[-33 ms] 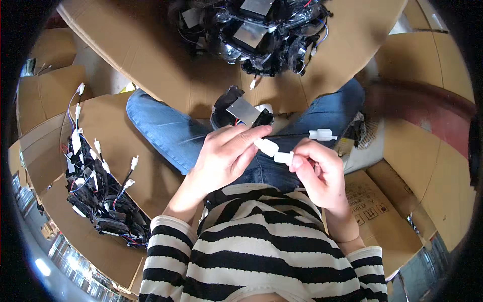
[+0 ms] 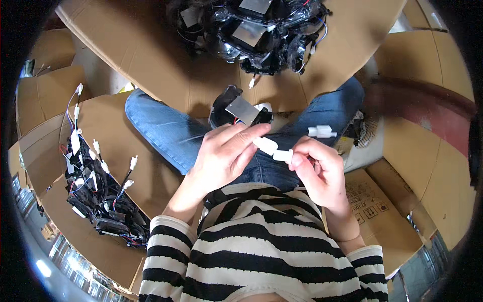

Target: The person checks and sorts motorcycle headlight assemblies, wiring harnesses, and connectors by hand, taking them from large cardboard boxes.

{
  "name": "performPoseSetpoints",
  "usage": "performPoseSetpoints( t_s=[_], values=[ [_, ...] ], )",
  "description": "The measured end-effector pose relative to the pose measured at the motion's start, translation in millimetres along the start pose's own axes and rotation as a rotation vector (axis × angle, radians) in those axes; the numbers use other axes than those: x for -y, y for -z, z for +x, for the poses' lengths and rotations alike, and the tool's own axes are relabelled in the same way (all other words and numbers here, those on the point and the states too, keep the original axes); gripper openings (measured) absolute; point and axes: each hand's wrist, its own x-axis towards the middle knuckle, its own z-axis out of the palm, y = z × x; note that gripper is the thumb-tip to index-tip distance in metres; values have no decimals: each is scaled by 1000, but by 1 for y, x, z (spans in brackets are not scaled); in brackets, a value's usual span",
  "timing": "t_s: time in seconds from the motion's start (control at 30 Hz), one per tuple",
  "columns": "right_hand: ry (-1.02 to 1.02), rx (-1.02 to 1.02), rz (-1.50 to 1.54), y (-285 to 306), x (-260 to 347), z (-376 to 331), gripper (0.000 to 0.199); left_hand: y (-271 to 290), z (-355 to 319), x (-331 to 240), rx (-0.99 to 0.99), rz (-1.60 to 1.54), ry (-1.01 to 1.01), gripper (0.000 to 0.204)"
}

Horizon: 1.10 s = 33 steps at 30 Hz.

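Observation:
Between thumb and fingers, my left hand [image 2: 224, 153] pinches a white plastic connector [image 2: 266, 146]. A smaller white connector [image 2: 283, 155] is in the closed fingertips of my right hand [image 2: 322, 168]. The two connector ends meet or nearly meet; I cannot tell whether they are joined. Just beyond my left hand, between my knees, lies a black lamp-like unit [image 2: 241, 110] with a silver metal plate and wires. Another white connector [image 2: 322, 132] sits by my right thigh, above my right hand.
Ahead, several black units with silver plates [image 2: 249, 34] are piled on a cardboard sheet [image 2: 146, 65]. To the left, more black units [image 2: 108, 201] with wires and white plugs fill a carton. An open cardboard box [image 2: 372, 201] stands at my right, near a dark red beam [image 2: 427, 116].

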Motion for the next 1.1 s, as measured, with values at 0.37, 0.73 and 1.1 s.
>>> performPoseSetpoints(
  t_s=[0.37, 0.73, 1.1],
  values=[
    [21, -111, -168, -5, -3, 4, 4, -4, 1, 13, -137, 294, -151, 50],
    [104, -174, -283, 3, -11, 11, 1, -2, 4, 17, -4, 21, 165, 32],
    [-89, -35, 9, 36, -1, -5, 6, -1, -10, 25, 13, -675, 289, 17]
  ],
)
